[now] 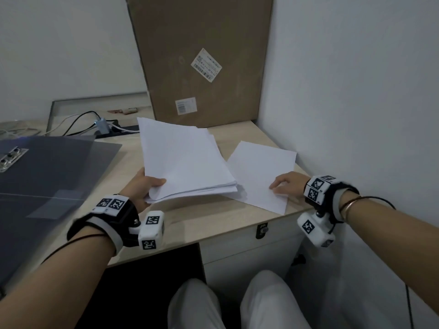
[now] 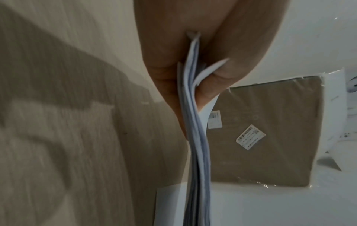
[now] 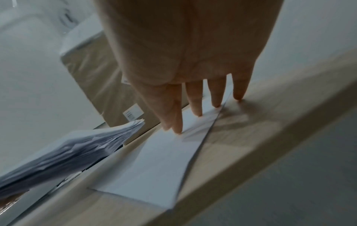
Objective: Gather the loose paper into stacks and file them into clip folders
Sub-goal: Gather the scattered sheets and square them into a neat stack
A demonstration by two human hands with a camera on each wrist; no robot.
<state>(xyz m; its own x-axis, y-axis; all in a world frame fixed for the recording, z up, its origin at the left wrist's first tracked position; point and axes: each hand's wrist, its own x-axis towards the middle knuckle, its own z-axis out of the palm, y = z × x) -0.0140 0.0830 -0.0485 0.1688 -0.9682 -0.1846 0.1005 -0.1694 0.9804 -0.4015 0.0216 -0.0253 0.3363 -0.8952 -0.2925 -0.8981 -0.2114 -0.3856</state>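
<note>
1. The left hand (image 1: 142, 186) grips the stack of paper (image 1: 183, 160) at its near left corner, thumb on top and fingers under it. The stack is lifted a little over the middle of the desk (image 1: 204, 222), and its sheets are not aligned; the left wrist view shows the edges fanned out between thumb and fingers.
2. The right hand (image 1: 288, 185) is open, with straight fingertips (image 3: 178, 130) pressing on a loose sheet (image 1: 260, 173). This sheet lies flat near the right front corner of the desk, close to the wall; its left corner goes under the stack.
3. The step in hand is, I think, to collect this last sheet. It is better to slide it toward the front edge of the desk until a corner hangs over, and then pinch it there, because a flat sheet is hard to lift from the surface.
4. After that, put it on top of the stack and knock the stack on the desk on two edges, so the sheets become even.
5. The open clip folder (image 1: 47, 167) waits at the left side of the desk, with its metal clip (image 1: 11, 157) at the far left.
6. A cardboard box (image 1: 202, 58) stands against the back wall.
</note>
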